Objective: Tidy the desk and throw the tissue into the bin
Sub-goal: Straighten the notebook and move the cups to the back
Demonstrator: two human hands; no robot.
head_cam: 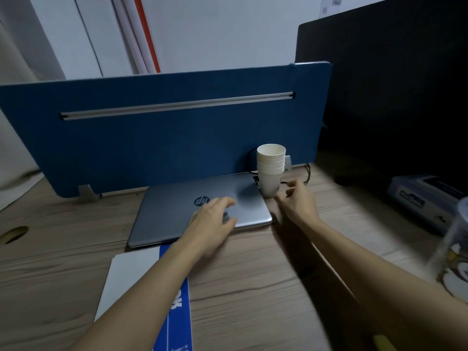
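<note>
Presently my left hand (215,219) rests fingers spread on the closed laptop (177,211); my right hand (296,201) hovers loosely curled, gripping nothing, just beside the paper cup stack (271,171). Tissue box (428,198) sits far right on the desk (253,287).

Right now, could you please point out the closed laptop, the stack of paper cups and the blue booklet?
Closed laptop (172,211): head view, bare grey lid.
Stack of paper cups (270,168): head view, stacked rims.
Blue booklet (178,323): head view, blue cover.
</note>
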